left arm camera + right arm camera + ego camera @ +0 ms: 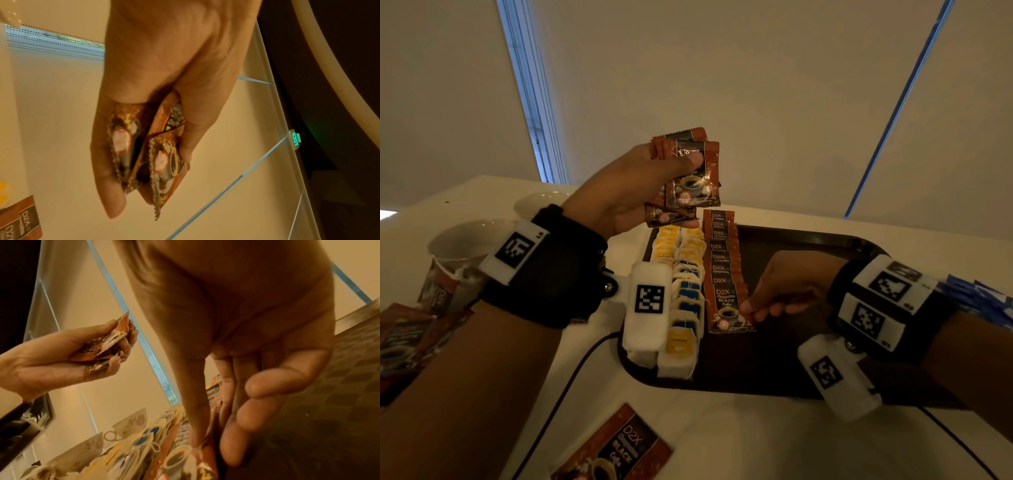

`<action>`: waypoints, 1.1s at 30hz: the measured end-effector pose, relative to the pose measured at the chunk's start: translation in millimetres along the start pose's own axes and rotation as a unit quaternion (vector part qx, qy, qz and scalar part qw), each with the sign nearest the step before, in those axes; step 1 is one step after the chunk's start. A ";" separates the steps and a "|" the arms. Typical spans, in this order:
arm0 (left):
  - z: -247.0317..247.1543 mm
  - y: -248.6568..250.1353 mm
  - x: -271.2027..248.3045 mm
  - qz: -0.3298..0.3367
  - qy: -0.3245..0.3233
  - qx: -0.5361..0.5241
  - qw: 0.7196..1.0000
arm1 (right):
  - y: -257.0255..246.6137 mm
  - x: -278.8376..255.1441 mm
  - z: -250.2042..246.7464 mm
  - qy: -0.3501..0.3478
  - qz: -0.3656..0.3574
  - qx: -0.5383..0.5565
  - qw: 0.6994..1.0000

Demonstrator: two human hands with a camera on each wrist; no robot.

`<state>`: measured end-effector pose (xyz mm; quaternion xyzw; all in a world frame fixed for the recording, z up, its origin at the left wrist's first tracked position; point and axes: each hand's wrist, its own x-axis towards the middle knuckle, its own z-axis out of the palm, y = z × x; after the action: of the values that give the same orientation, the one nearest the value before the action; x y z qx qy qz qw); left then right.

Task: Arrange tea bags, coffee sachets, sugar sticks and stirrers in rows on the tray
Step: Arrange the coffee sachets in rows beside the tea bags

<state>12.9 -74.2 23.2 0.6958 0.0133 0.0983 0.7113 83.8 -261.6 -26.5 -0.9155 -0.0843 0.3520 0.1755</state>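
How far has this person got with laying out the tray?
Done: tea bags stand in rows at the tray's left side. In hand: the right hand sets a sachet on the coffee row, while the left hand holds spare sachets. Left: one loose sachet, blue packets, no stirrers visible on the tray.

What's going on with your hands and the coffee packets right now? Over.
Left hand grips spare coffee sachets above tray. Right hand pinches front sachet of coffee row, beside tea bags. Nothing in the way.
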 end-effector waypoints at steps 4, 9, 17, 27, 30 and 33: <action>-0.6 -0.3 1.3 0.001 -0.002 0.004 1.000 | -1.0 1.5 -2.3 0.004 -0.003 -0.007 1.000; -2.3 -1.4 2.3 -0.002 -0.004 0.008 1.000 | -3.8 1.8 -0.6 -0.011 -0.006 -0.002 1.000; -2.2 -9.3 5.2 -0.007 -0.021 0.033 0.999 | -11.5 -21.0 -14.8 0.158 -0.225 0.127 0.953; 1.2 -11.2 3.6 0.011 -0.033 0.085 0.996 | -29.2 -36.9 4.4 0.173 -0.325 0.338 0.866; 5.9 -9.0 1.2 0.010 -0.030 0.077 0.997 | -28.0 -38.5 1.3 0.167 -0.310 0.366 0.861; 8.2 -5.5 0.8 0.000 -0.028 0.065 0.997 | -21.4 -42.3 -5.1 0.175 -0.292 0.360 0.869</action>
<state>15.6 -82.2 18.1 0.7432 0.0001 0.0778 0.6645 55.3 -255.0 11.2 -0.7689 -0.1836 0.1248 0.5996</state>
